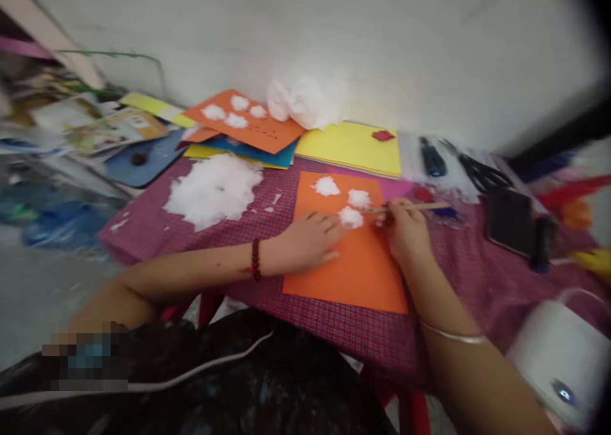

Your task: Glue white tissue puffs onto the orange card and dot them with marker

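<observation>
An orange sheet of paper (367, 269) lies on the table, bearing three white fluffy tufts that look like cotton, one of them a cotton tuft (351, 217) near my fingers. My left hand (310, 241) rests flat on the sheet's left part, fingers stretched out, the fingertips beside that lowest tuft. At the sheet's right edge, my right hand (405, 228) pinches a thin wooden stick (432, 206). Its far end points left at the tufts; blur hides what kind of tip it has. A large heap of cotton (214, 190) sits left of the sheet.
Behind are another orange sheet (272, 132) with several tufts, a yellow paper stack (346, 148) and a crumpled white bundle (305, 100). Scissors (482, 171), a dark flat object (510, 221) and a white device (563, 358) are on the right. A checked cloth (324, 320) covers the table.
</observation>
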Action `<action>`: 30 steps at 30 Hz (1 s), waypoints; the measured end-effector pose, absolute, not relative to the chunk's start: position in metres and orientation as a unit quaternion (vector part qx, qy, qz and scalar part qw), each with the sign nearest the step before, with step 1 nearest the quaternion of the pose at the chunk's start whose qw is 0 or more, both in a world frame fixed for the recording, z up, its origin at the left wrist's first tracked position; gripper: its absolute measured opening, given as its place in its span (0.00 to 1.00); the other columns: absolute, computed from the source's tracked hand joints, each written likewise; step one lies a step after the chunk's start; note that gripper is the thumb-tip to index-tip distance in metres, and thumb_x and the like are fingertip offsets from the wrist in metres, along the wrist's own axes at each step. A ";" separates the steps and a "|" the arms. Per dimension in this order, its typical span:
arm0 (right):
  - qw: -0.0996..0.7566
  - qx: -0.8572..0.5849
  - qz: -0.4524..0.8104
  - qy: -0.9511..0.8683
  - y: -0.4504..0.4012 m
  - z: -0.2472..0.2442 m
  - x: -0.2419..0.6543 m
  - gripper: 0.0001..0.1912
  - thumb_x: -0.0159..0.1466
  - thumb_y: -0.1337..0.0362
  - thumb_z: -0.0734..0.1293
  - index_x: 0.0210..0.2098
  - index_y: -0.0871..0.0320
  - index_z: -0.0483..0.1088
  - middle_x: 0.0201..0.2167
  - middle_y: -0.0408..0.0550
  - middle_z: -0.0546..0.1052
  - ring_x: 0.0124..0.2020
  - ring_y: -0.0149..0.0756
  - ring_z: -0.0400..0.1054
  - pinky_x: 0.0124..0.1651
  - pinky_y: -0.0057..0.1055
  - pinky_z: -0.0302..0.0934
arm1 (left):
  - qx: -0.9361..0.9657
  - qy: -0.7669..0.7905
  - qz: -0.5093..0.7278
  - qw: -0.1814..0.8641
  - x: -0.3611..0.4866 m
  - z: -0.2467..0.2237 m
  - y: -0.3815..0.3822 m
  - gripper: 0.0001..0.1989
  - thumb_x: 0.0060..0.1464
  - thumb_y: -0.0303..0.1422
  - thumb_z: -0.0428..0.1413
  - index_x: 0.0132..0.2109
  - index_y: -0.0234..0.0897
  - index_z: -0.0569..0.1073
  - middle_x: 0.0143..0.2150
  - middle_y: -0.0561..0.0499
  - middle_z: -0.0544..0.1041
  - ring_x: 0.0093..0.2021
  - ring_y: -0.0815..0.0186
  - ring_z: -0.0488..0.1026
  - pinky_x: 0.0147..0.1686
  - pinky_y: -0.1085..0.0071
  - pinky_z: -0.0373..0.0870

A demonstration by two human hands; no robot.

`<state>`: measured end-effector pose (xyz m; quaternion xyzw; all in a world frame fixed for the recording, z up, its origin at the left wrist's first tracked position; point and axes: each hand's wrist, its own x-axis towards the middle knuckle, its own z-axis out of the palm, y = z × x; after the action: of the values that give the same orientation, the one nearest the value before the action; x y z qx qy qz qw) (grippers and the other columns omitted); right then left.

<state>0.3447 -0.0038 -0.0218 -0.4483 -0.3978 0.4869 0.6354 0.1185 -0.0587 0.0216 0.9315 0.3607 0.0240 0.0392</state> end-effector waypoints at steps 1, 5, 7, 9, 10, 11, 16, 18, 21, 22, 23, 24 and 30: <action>0.634 -0.442 0.497 -0.394 -0.003 -0.022 0.347 0.13 0.59 0.59 0.74 0.29 0.58 0.67 0.19 0.36 0.71 0.17 0.24 0.65 0.23 0.21 0.62 | 0.937 0.347 0.023 0.037 0.110 0.023 -0.072 0.27 0.68 0.40 0.50 0.68 0.31 0.63 0.67 0.38 0.69 0.64 0.51 0.67 0.64 0.55 0.59; 0.640 -0.434 0.519 -0.365 0.001 -0.023 0.352 0.06 0.64 0.65 0.67 0.31 0.60 0.71 0.21 0.42 0.74 0.20 0.27 0.68 0.24 0.23 0.65 | 0.944 0.320 0.039 0.066 0.083 0.013 -0.125 0.25 0.69 0.43 0.48 0.65 0.33 0.67 0.68 0.41 0.68 0.67 0.52 0.64 0.65 0.57 0.59; 0.634 -0.431 0.527 -0.366 0.001 -0.022 0.353 0.09 0.67 0.67 0.63 0.31 0.60 0.72 0.19 0.43 0.74 0.19 0.28 0.68 0.24 0.24 0.66 | 0.930 0.349 0.074 0.083 0.077 0.003 -0.141 0.25 0.70 0.44 0.47 0.66 0.35 0.67 0.70 0.44 0.66 0.70 0.54 0.61 0.69 0.56 0.54; 0.634 -0.434 0.530 -0.359 0.001 -0.020 0.352 0.13 0.68 0.70 0.60 0.29 0.60 0.72 0.18 0.43 0.73 0.18 0.28 0.68 0.23 0.24 0.66 | 0.915 0.373 0.110 0.106 0.075 -0.004 -0.146 0.26 0.71 0.44 0.45 0.67 0.35 0.67 0.71 0.44 0.65 0.71 0.56 0.59 0.72 0.57 0.51; 0.635 -0.436 0.531 -0.354 0.001 -0.018 0.351 0.14 0.68 0.71 0.59 0.29 0.60 0.71 0.18 0.43 0.73 0.17 0.28 0.67 0.22 0.24 0.65 | 0.910 0.378 0.124 0.118 0.074 -0.006 -0.146 0.25 0.71 0.44 0.46 0.66 0.34 0.67 0.70 0.44 0.66 0.71 0.57 0.60 0.72 0.58 0.51; 0.637 -0.438 0.531 -0.347 0.001 -0.017 0.350 0.15 0.69 0.72 0.57 0.28 0.60 0.71 0.17 0.43 0.73 0.17 0.28 0.67 0.22 0.23 0.65 | 0.906 0.379 0.137 0.129 0.073 -0.007 -0.144 0.25 0.71 0.43 0.46 0.66 0.33 0.68 0.69 0.43 0.67 0.71 0.58 0.60 0.72 0.59 0.52; 0.649 -0.448 0.532 -0.309 0.003 -0.014 0.344 0.14 0.70 0.69 0.59 0.28 0.59 0.68 0.16 0.39 0.70 0.17 0.25 0.65 0.23 0.21 0.63 | 0.884 0.381 0.202 0.178 0.064 -0.012 -0.133 0.18 0.68 0.36 0.51 0.58 0.32 0.75 0.63 0.40 0.74 0.65 0.57 0.69 0.66 0.58 0.63; 0.647 -0.453 0.533 -0.304 0.004 -0.014 0.344 0.13 0.70 0.64 0.62 0.29 0.59 0.67 0.17 0.38 0.70 0.16 0.24 0.64 0.23 0.20 0.63 | 0.873 0.389 0.229 0.186 0.060 -0.017 -0.129 0.15 0.67 0.34 0.51 0.54 0.33 0.77 0.60 0.40 0.77 0.62 0.58 0.72 0.63 0.57 0.67; 0.642 -0.456 0.535 -0.306 0.006 -0.016 0.345 0.14 0.70 0.60 0.62 0.29 0.58 0.67 0.17 0.37 0.70 0.16 0.24 0.65 0.23 0.20 0.64 | 0.863 0.392 0.264 0.178 0.056 -0.023 -0.126 0.13 0.66 0.32 0.51 0.50 0.33 0.78 0.57 0.39 0.79 0.58 0.59 0.76 0.59 0.57 0.71; 0.641 -0.455 0.536 -0.308 0.005 -0.016 0.345 0.14 0.71 0.60 0.62 0.30 0.58 0.67 0.17 0.37 0.70 0.16 0.24 0.65 0.23 0.20 0.64 | 0.860 0.395 0.272 0.171 0.056 -0.024 -0.126 0.13 0.66 0.32 0.51 0.49 0.33 0.79 0.56 0.39 0.79 0.56 0.60 0.76 0.58 0.57 0.72; 0.639 -0.453 0.538 -0.312 0.005 -0.017 0.344 0.14 0.71 0.60 0.62 0.30 0.58 0.67 0.17 0.37 0.70 0.16 0.23 0.64 0.23 0.20 0.63 | 0.858 0.400 0.279 0.162 0.055 -0.024 -0.127 0.12 0.66 0.31 0.51 0.48 0.34 0.79 0.55 0.40 0.80 0.55 0.60 0.77 0.58 0.57 0.73; 0.637 -0.450 0.540 -0.317 0.005 -0.017 0.344 0.14 0.70 0.60 0.62 0.30 0.58 0.67 0.17 0.37 0.70 0.16 0.23 0.64 0.23 0.20 0.63 | 0.855 0.408 0.281 0.151 0.055 -0.024 -0.128 0.12 0.66 0.31 0.51 0.47 0.34 0.79 0.54 0.41 0.80 0.54 0.61 0.77 0.57 0.57 0.74; 0.634 -0.458 0.512 -0.355 0.008 -0.021 0.345 0.08 0.67 0.59 0.64 0.33 0.56 0.65 0.19 0.35 0.70 0.16 0.24 0.64 0.23 0.21 0.63 | 0.849 0.450 0.265 0.081 0.057 -0.022 -0.136 0.13 0.65 0.29 0.49 0.46 0.34 0.79 0.52 0.41 0.80 0.53 0.59 0.77 0.55 0.57 0.74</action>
<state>0.3454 0.0077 -0.0208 -0.4581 -0.3553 0.5119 0.6339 0.0574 -0.1363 -0.0221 0.8489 0.4500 0.2653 0.0805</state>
